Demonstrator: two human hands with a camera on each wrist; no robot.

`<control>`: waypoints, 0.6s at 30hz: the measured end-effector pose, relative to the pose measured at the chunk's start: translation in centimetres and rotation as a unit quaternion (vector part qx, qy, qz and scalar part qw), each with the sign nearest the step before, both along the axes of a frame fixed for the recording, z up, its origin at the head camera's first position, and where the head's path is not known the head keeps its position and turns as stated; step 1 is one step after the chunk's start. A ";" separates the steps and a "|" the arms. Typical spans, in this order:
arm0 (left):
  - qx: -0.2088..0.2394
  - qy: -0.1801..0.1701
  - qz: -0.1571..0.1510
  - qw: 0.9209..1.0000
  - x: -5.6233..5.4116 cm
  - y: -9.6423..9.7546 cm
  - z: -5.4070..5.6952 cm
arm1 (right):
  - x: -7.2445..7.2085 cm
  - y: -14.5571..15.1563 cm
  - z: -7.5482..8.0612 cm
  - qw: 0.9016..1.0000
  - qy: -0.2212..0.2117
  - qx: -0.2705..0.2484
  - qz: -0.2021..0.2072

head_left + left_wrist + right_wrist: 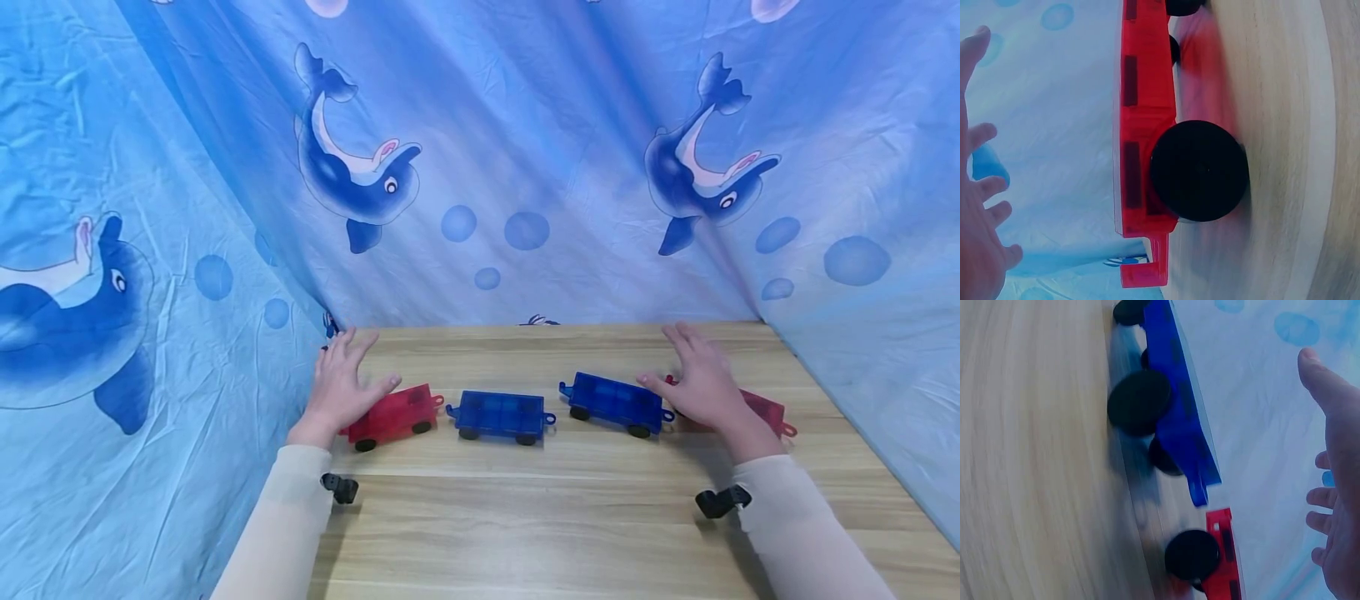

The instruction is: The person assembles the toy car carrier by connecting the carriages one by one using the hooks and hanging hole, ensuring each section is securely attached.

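My left hand (339, 390) and right hand (703, 385) are hanging released, fingers loose, above the left red wagon (392, 415) and right red wagon (763, 407); two blue wagons (501, 413) are standing between on the tabletop (510, 533).

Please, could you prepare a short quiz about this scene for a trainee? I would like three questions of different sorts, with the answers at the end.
1. Multiple choice: How many blue cars stand on the table?
A) one
B) two
C) four

2. True or false: In the head view, the blue cars stand between two red cars.

3. Short answer: Which car, if any, do the left hand and the right hand grip?

Key:
1. B
2. True
3. None; both hands hold nothing.
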State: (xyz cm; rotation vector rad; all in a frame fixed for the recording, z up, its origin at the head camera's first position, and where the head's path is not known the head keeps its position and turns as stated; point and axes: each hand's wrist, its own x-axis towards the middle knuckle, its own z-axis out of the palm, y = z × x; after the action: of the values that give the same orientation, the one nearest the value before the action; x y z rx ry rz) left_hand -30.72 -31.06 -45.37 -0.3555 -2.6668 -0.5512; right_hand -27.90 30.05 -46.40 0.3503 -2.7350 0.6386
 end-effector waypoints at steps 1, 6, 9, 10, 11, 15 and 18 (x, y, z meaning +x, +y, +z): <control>0.003 -0.002 -0.002 1.000 0.1 0.0 0.0 | 0.0 -0.2 0.0 1.000 -0.002 -0.004 0.001; 0.020 -0.021 -0.011 1.000 0.5 0.1 -0.1 | 0.2 -1.4 -0.2 0.999 -0.008 -0.028 0.012; 0.033 -0.035 -0.015 0.999 0.7 0.3 -0.2 | 0.2 -2.3 -0.3 0.999 -0.023 -0.040 0.020; 0.038 -0.039 -0.017 0.998 0.8 0.4 -0.2 | 0.2 -2.6 -0.4 0.999 -0.028 -0.040 0.021; 0.044 -0.044 -0.020 0.998 1.0 0.5 -0.2 | 0.2 -2.8 -0.4 0.998 -0.033 -0.041 0.021; 0.066 -0.055 -0.034 0.996 1.3 0.8 -0.2 | 0.2 -3.9 -0.5 0.998 -0.048 -0.040 0.021; 0.081 -0.055 -0.045 0.994 1.3 0.7 -0.3 | 0.4 -4.6 -0.3 0.997 -0.055 -0.043 0.025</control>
State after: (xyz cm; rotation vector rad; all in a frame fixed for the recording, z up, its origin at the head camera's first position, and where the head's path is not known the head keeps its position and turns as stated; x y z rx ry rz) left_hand -29.44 -30.34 -45.71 -0.4108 -2.6969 -0.8329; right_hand -27.54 25.50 -46.75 0.3750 -2.7994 0.8087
